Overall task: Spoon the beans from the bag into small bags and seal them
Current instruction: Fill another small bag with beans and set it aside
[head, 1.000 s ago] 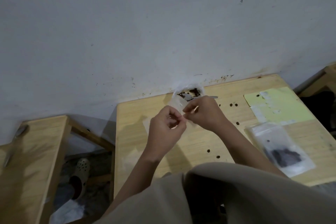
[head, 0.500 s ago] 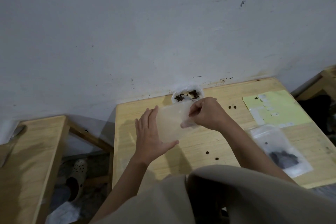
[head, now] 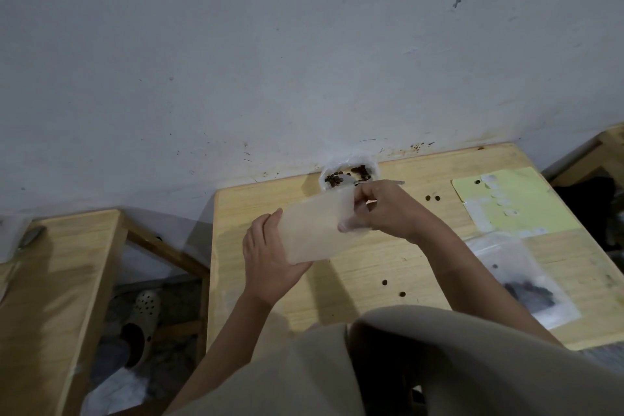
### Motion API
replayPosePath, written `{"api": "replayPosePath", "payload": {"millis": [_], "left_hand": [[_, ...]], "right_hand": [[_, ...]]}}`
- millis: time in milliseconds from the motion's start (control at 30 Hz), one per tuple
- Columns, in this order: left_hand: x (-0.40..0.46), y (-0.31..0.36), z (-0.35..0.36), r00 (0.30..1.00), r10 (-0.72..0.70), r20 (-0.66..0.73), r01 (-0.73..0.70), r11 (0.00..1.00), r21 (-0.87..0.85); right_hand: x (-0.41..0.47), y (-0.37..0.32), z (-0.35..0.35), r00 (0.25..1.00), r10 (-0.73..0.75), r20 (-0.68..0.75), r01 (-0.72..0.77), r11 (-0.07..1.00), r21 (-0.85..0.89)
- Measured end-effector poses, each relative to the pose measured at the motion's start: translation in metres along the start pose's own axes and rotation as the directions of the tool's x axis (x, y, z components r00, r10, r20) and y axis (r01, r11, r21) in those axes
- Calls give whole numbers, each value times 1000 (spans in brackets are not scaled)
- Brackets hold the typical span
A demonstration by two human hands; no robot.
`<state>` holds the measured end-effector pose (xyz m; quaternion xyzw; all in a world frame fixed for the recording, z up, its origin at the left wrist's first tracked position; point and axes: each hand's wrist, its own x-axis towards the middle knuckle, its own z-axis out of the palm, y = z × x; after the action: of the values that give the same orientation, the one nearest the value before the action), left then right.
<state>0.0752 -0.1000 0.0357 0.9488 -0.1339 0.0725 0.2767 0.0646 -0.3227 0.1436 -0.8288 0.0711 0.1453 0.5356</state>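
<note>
Both hands up over the wooden table (head: 388, 267), between them one empty small bag (head: 314, 230). Left hand (head: 270, 263) flat under the near-left corner of that bag, fingers straight, thumb up along the edge; half a second ago spread beside the bag, a second ago curled at a pinch. Right hand (head: 385, 209) curled, pinching the far-right edge of the bag, the same hold as half a second ago. Bag now tilted, broad face up, held above the table.

Behind the small bag, against the wall: one open bag of beans (head: 349, 174), spoon (head: 398, 183) handle poking out past the right hand. Right of it: one yellow sheet (head: 516, 203); nearer, one filled bag (head: 526, 287). Loose beans (head: 384, 282) on the table: five plain ones.
</note>
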Motion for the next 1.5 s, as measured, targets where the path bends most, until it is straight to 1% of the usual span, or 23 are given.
{"api": "replayPosePath", "payload": {"millis": [233, 400, 500, 600, 700, 767, 867, 900, 933, 967, 1000, 1033, 1067, 1133, 1167, 1200, 1233, 1300, 1367, 1400, 1433, 1467, 1500], "left_hand": [[-2, -2, 3, 1000, 5, 21, -5, 1000, 19], [-3, 1, 5, 993, -26, 114, 16, 996, 90], [-3, 15, 4, 995, -2, 104, 1, 1000, 12], [0, 31, 5, 991, 112, 72, -108, 993, -55], [5, 38, 9, 979, 202, -1, -200, 969, -142], [9, 36, 13, 972, 230, -48, -235, 954, -188], [15, 33, 20, 978, 208, -13, -205, 955, -213], [16, 32, 23, 982, 186, 14, -179, 960, -213], [18, 31, 26, 987, 155, 37, -144, 967, -211], [19, 30, 28, 992, 118, 54, -105, 972, -210], [21, 29, 30, 995, 77, 68, -61, 976, -211], [24, 28, 32, 996, 33, 89, -14, 977, -211], [27, 27, 34, 993, -6, 118, 30, 978, -206], [33, 27, 40, 980, -60, 191, 97, 977, -191], [37, 26, 44, 972, -74, 222, 117, 976, -185], [41, 25, 48, 966, -80, 244, 126, 976, -180], [44, 25, 53, 963, -79, 258, 128, 976, -177], [52, 25, 62, 953, -72, 293, 128, 976, -177], [59, 27, 67, 936, -67, 347, 140, 972, -190], [63, 28, 69, 926, -61, 372, 144, 969, -199], [67, 30, 70, 916, -55, 397, 147, 968, -205], [71, 32, 72, 905, -52, 423, 153, 966, -209], [75, 34, 73, 891, -53, 450, 165, 963, -213]], "right_hand": [[1, 2, 1, 1000, -26, -6, 26, 999, -31], [5, 5, 2, 1000, -2, -18, 0, 994, -107], [6, 6, 8, 999, 6, -35, -13, 982, -190], [7, 7, 15, 1000, 13, -13, -16, 971, -239], [10, 10, 17, 999, 50, 15, -45, 973, -228], [12, 13, 15, 997, 70, 20, -65, 976, -210], [20, 22, 13, 995, 101, 22, -96, 980, -176], [22, 26, 12, 994, 104, 17, -101, 986, -130], [26, 30, 12, 994, 110, -5, -110, 993, -35], [30, 34, 11, 989, 134, -54, -128, 986, 104], [36, 41, 10, 972, 198, -129, -160, 953, 258], [44, 51, 8, 929, 306, -209, -199, 888, 414], [54, 63, 6, 858, 434, -275, -227, 800, 556], [71, 88, 3, 695, 651, -307, -220, 598, 771], [78, 98, 2, 645, 707, -289, -187, 513, 838], [86, 107, 1, 622, 735, -270, -149, 450, 881], [92, 112, 1, 620, 740, -259, -110, 409, 906], [103, 116, 2, 647, 713, -271, -30, 379, 925], [114, 117, 3, 643, 694, -323, -2, 424, 906], [118, 117, 4, 625, 691, -363, -10, 472, 882], [121, 117, 5, 611, 674, -415, -18, 536, 844], [122, 118, 5, 611, 625, -485, -31, 631, 775], [122, 119, 5, 629, 533, -566, -30, 744, 667]]}}
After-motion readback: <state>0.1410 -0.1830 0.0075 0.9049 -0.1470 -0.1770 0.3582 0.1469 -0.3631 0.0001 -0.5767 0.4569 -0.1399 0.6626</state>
